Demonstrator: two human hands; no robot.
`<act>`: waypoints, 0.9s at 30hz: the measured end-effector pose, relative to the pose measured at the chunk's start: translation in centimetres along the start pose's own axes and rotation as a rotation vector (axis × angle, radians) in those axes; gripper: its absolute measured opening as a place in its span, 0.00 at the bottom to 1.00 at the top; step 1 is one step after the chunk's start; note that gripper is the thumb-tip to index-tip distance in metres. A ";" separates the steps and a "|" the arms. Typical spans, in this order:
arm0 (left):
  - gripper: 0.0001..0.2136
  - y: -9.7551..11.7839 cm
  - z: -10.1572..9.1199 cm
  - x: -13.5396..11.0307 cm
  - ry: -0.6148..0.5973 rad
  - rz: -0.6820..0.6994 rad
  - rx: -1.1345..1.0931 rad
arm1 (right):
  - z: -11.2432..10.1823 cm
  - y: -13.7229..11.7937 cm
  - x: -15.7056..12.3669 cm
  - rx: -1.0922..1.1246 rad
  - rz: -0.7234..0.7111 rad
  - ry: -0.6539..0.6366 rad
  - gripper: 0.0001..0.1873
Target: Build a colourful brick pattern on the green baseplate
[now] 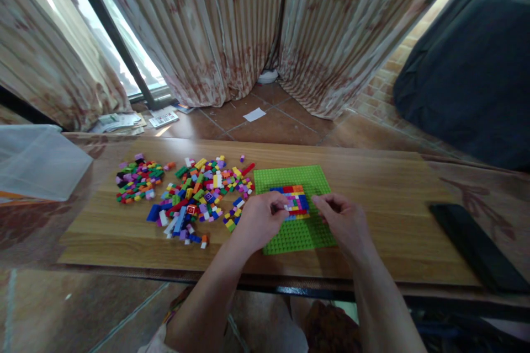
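1. Nearest to us, bare forearms reach over the near edge of the surface, a smooth wooden tabletop with long pale-brown grain.
2. Our left hand curls over the left edge of the baseplate, thumb and fingertips drawn together; we cannot tell whether a brick sits between them.
3. Our right hand bends over the baseplate's right edge, its fingertips bunched; we cannot make out anything in that pinch either.
4. Between the hands we see the green baseplate, a thin plastic sheet covered with rows of round studs, near the middle of the surface.
5. On it lies the brick panel, a low, glossy rectangle set in from the baseplate's edges: red and orange along the far side, blue at the right, with pink, white and yellow within; our left fingers partly hide it.
6. Toward the left end of the surface, we see loose bricks, hard, boxy and many-coloured, in heaps.
7. Beyond the far edge hang striped, pleated fabric curtains.
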State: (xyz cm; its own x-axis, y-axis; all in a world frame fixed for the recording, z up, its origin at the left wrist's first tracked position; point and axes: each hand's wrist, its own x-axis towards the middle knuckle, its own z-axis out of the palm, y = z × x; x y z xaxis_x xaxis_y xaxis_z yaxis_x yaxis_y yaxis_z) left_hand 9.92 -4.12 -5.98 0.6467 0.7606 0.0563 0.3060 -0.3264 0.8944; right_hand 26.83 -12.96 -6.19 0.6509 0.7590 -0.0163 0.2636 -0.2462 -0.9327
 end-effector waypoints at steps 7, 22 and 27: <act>0.05 0.1 -3.0 0.2 0.119 0.067 -0.165 | 0.0 -1.2 0.6 0.163 -0.097 0.413 0.18; 0.06 -1.1 -10.7 -0.7 0.877 -0.037 -0.630 | 7.4 -5.0 -5.0 -0.189 -0.584 -0.335 0.06; 0.05 -1.6 -11.5 -1.0 0.930 -0.062 -0.731 | 8.9 -4.3 -5.5 -0.403 -0.639 -0.505 0.06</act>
State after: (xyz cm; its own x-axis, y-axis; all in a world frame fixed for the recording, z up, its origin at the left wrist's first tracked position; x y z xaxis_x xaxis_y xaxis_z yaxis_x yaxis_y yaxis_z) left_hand 0.73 2.12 -2.37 -0.2037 0.9784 0.0348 -0.3484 -0.1057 0.9314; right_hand 15.76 -10.76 -5.31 -0.0697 0.9738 0.2165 0.7578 0.1929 -0.6233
